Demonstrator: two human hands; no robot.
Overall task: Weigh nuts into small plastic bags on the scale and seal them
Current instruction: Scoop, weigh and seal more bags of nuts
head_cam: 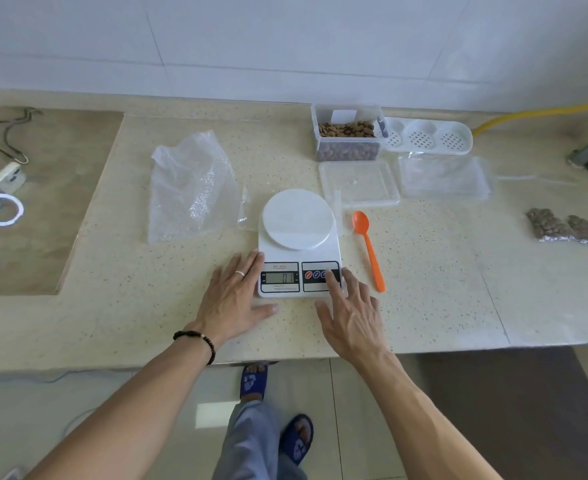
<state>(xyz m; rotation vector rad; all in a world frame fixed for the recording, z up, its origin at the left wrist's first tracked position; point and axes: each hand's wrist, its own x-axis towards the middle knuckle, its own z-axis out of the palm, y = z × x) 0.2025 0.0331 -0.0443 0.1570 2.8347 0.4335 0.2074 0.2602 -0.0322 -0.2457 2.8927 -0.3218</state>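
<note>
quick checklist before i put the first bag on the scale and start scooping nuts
1. Scale platform bare: ok, nothing lies on the round white plate.
2. Display on and zeroed: cannot tell, digits are lit but too small to read surely.
3. Right hand on the buttons: ok, a straight finger touches the button panel.
4. Left hand steadying: ok, it lies flat on the counter against the scale's left edge.
5. Orange spoon in reach: ok, it lies just right of the scale, unheld.
6. Nut container open: ok, no lid on it, nuts showing; its clear lid lies in front.
</note>
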